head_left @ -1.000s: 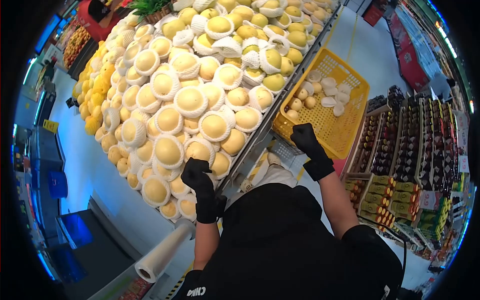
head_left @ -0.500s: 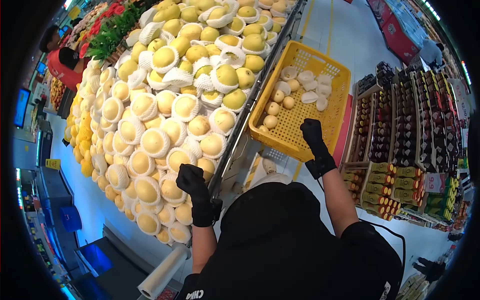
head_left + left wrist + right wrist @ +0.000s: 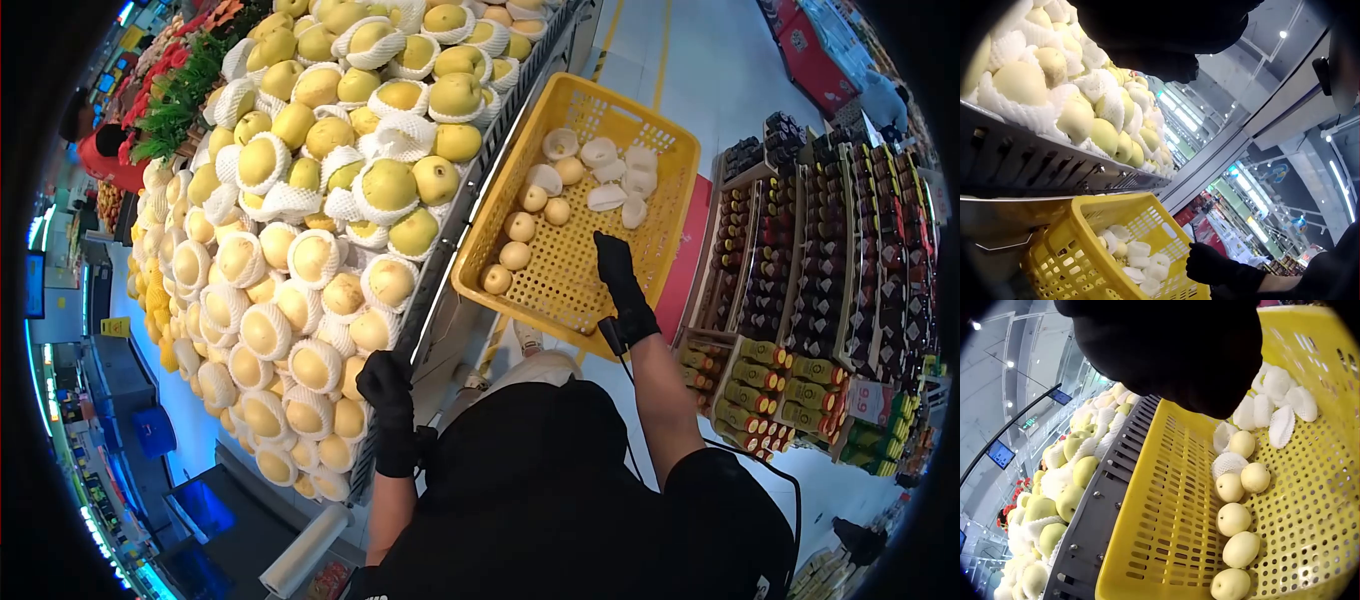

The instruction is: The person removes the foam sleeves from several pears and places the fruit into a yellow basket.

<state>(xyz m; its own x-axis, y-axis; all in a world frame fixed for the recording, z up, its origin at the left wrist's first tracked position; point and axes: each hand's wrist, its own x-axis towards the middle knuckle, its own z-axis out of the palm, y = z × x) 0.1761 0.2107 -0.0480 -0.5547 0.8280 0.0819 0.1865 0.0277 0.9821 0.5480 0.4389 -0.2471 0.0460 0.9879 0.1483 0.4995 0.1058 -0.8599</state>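
We look down past a black sleeve at two black-gloved hands in a shop. Our left hand [image 3: 388, 392] is at 7 o'clock from the centre, just beside the rail of a sloping fruit display [image 3: 1110, 480]; its fingers are curled together into a fist. We cannot tell whether it touches the rail. Our right hand [image 3: 620, 272], at 3 o'clock, is above the near right part of a yellow plastic basket [image 3: 535, 314], its fingers also curled together.

The basket sits at 1 o'clock, with slotted walls and a perforated floor. Inside, six bare fruit [image 3: 1233, 519], pale yellow and round, lie in an uneven line from the basket's own 8 o'clock to its 12. White foam nets [image 3: 1282, 427] are clustered at its 1 o'clock, with two more beside the fruit at the far end of the line.

The display fills the view from 8 to 12 o'clock, heaped with yellow fruit [image 3: 313, 366] in white nets, and with greener fruit [image 3: 390, 185] higher up. Green foliage [image 3: 190, 110] and a person in red [image 3: 115, 170] are at 10 o'clock. A plastic roll [image 3: 306, 550] is at 7 o'clock, and rows of dark jars [image 3: 795, 235] are at 2.
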